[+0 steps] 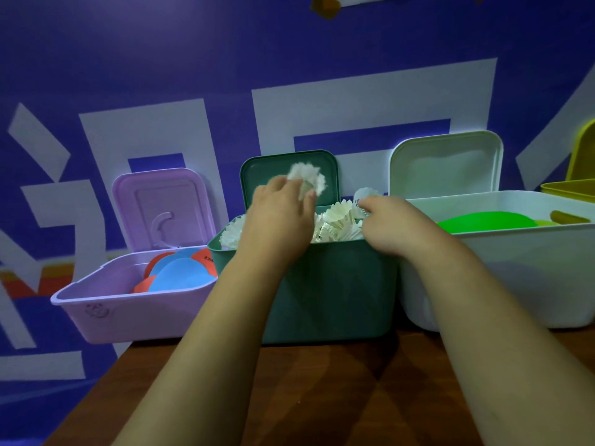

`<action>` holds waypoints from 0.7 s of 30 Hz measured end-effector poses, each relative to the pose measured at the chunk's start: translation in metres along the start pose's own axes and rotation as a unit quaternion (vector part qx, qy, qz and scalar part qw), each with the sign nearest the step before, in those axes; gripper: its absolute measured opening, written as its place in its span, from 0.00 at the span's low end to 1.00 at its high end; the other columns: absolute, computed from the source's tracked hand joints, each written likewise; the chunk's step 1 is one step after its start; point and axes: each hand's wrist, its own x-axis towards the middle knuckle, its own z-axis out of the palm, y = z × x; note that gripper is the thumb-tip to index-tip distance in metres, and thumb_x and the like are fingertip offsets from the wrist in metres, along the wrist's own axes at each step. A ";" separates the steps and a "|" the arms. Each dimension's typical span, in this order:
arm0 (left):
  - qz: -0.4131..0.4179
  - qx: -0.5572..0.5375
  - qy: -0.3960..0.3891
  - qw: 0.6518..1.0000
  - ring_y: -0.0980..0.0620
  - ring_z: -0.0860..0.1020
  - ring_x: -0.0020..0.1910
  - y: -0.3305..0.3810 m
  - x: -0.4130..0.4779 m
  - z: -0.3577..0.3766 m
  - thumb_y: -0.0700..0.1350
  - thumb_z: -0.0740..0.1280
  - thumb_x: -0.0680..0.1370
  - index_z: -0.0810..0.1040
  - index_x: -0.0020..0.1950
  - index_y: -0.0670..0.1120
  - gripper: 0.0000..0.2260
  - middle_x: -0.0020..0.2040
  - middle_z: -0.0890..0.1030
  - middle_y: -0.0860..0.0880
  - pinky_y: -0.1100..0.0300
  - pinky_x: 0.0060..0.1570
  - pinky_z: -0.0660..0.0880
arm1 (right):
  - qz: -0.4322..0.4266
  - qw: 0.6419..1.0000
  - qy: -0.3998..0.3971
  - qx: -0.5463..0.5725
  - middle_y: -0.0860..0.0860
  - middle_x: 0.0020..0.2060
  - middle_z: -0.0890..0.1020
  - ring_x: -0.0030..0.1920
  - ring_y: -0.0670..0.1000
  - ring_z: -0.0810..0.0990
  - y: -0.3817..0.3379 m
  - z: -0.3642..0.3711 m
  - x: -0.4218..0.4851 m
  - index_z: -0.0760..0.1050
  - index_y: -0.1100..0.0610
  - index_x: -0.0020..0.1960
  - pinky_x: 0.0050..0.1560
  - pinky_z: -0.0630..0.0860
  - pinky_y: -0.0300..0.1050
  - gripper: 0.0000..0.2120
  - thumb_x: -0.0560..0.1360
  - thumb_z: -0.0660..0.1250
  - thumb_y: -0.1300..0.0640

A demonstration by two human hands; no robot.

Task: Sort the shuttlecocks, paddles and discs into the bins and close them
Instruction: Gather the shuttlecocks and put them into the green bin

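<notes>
left hand (280, 214) fingers hold shuttlecock (307, 178) over green bin (322, 284), table's back edge | right hand (389, 223) fingers pinch second shuttlecock (365, 195) | discs (180, 272) in purple bin (128, 313), paddles (483, 222) in white bin (515, 278) | left to do: drop both, shut lids (446, 162)

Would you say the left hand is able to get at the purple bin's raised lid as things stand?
Probably yes: nothing stands between the left hand and the purple lid. But it grips a shuttlecock over the green bin, so it would likely drop that first.
</notes>
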 end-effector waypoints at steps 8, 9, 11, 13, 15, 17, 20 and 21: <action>-0.094 0.126 -0.073 0.985 0.36 0.60 0.78 -0.023 0.001 0.002 0.58 0.56 0.86 0.76 0.73 0.45 0.23 0.82 0.60 0.41 0.40 0.73 0.63 | 0.031 0.986 0.145 0.081 0.57 0.65 0.72 0.62 0.62 0.77 0.008 0.001 0.011 0.82 0.56 0.63 0.64 0.74 0.48 0.19 0.77 0.59 0.65; -0.091 0.124 -0.062 0.986 0.37 0.62 0.77 -0.025 0.002 0.002 0.57 0.57 0.86 0.78 0.69 0.43 0.22 0.81 0.63 0.41 0.41 0.72 0.65 | 0.040 0.986 0.143 0.070 0.58 0.65 0.73 0.63 0.63 0.76 0.010 0.003 0.014 0.82 0.55 0.62 0.66 0.75 0.51 0.19 0.77 0.60 0.64; -0.088 0.103 -0.038 0.990 0.37 0.67 0.71 -0.028 0.002 0.001 0.55 0.59 0.85 0.80 0.63 0.42 0.19 0.75 0.70 0.41 0.42 0.68 0.68 | 0.064 0.991 0.107 0.046 0.58 0.65 0.75 0.65 0.64 0.76 0.011 0.004 0.015 0.83 0.54 0.63 0.68 0.75 0.55 0.20 0.76 0.60 0.61; -0.085 0.069 -0.032 0.994 0.39 0.70 0.66 -0.029 0.003 0.001 0.52 0.60 0.85 0.80 0.61 0.42 0.16 0.68 0.74 0.42 0.42 0.64 0.72 | 0.080 0.995 0.067 0.008 0.57 0.65 0.79 0.64 0.64 0.77 0.010 0.004 0.015 0.83 0.55 0.64 0.67 0.77 0.55 0.24 0.72 0.58 0.57; -0.075 0.046 -0.041 0.995 0.39 0.72 0.63 -0.027 0.003 0.001 0.51 0.61 0.84 0.81 0.61 0.44 0.15 0.65 0.75 0.43 0.41 0.64 0.74 | 0.079 0.995 0.050 -0.020 0.57 0.64 0.81 0.63 0.64 0.77 0.008 0.004 0.014 0.82 0.56 0.63 0.66 0.77 0.54 0.29 0.67 0.55 0.54; -0.067 0.041 -0.042 0.996 0.39 0.72 0.63 -0.025 0.001 0.002 0.52 0.61 0.83 0.81 0.61 0.45 0.15 0.64 0.75 0.43 0.41 0.64 0.74 | 0.074 0.995 0.042 -0.055 0.58 0.60 0.80 0.62 0.65 0.75 0.009 0.005 0.017 0.82 0.58 0.59 0.63 0.75 0.52 0.31 0.64 0.51 0.53; -0.062 0.060 -0.022 0.996 0.39 0.71 0.64 -0.019 -0.002 0.003 0.52 0.61 0.83 0.82 0.60 0.45 0.15 0.65 0.75 0.43 0.43 0.63 0.73 | 0.072 0.993 0.027 -0.089 0.58 0.56 0.80 0.59 0.65 0.73 0.011 0.008 0.022 0.81 0.58 0.53 0.60 0.72 0.52 0.31 0.60 0.47 0.54; -0.057 0.062 -0.019 0.996 0.39 0.70 0.64 -0.018 -0.002 0.003 0.52 0.61 0.83 0.81 0.60 0.45 0.15 0.65 0.75 0.43 0.43 0.63 0.73 | 0.070 0.993 0.023 -0.088 0.58 0.56 0.81 0.57 0.64 0.72 0.012 0.007 0.022 0.80 0.58 0.51 0.60 0.72 0.52 0.29 0.60 0.47 0.53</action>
